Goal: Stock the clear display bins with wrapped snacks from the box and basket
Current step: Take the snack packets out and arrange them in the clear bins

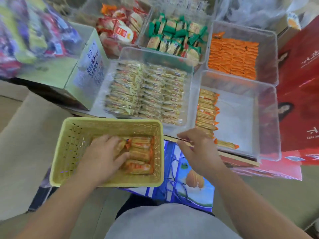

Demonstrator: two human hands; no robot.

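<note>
Work area: five clear display bins stand close together on stacked cartons, with a red carton [300,83] at the right and a pale green carton [86,66] at the left.

The yellow basket [110,120] sits nearest the person, just in front of the near-left bin [155,54], which is packed with pale-wrapped snacks [146,94]. A blue printed bag [181,169] lies partly beneath the basket.

The left hand [103,152] is inside the basket, palm down, with its fingers curled round the orange-wrapped snacks [139,152] lying on the basket floor.

The right hand [198,149] hovers at the front-left corner of the near-right bin [269,118], fingers loosely spread and holding nothing.

The near-right bin holds one column of orange-wrapped packs [206,109] along its left wall (the rest of its floor is bare).

The rear bins contain orange packets [233,57], green packets [176,35] and red-and-white packets [119,28].
</note>
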